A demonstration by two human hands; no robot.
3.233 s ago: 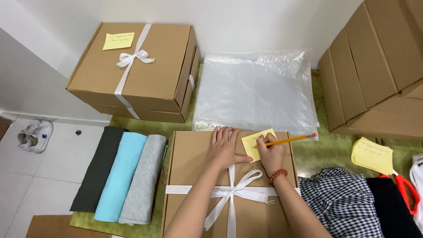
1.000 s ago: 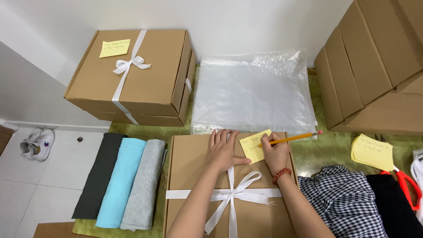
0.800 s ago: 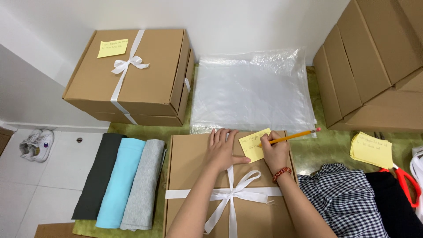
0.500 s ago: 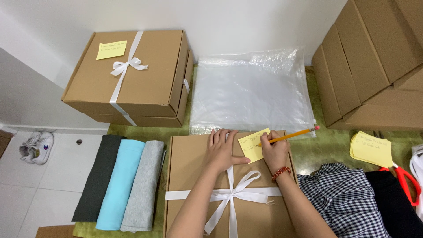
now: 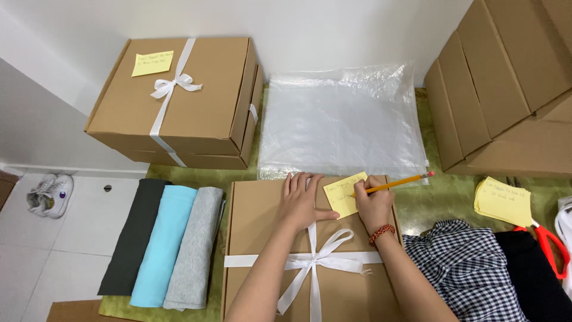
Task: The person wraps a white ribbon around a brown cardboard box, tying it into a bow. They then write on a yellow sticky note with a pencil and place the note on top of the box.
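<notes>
A brown cardboard box (image 5: 262,238) tied with a white ribbon bow (image 5: 316,262) lies in front of me. A yellow sticky note (image 5: 342,197) sits on its far right corner. My left hand (image 5: 301,203) rests flat on the lid, thumb touching the note's lower edge. My right hand (image 5: 374,206) holds an orange pencil (image 5: 399,182) with its tip on the note. A red bead bracelet is on that wrist.
Ribboned cardboard boxes (image 5: 179,101) with a yellow note stand far left. A stack of clear plastic bags (image 5: 342,119) lies behind. Plain boxes (image 5: 506,83) at right. Folded black, blue and grey cloths (image 5: 164,247) at left. Checked cloth (image 5: 471,268), sticky-note pad (image 5: 503,201), red scissors (image 5: 551,247) at right.
The hands stay on the note with the pencil tip shifting only slightly. The view has drifted a little.
</notes>
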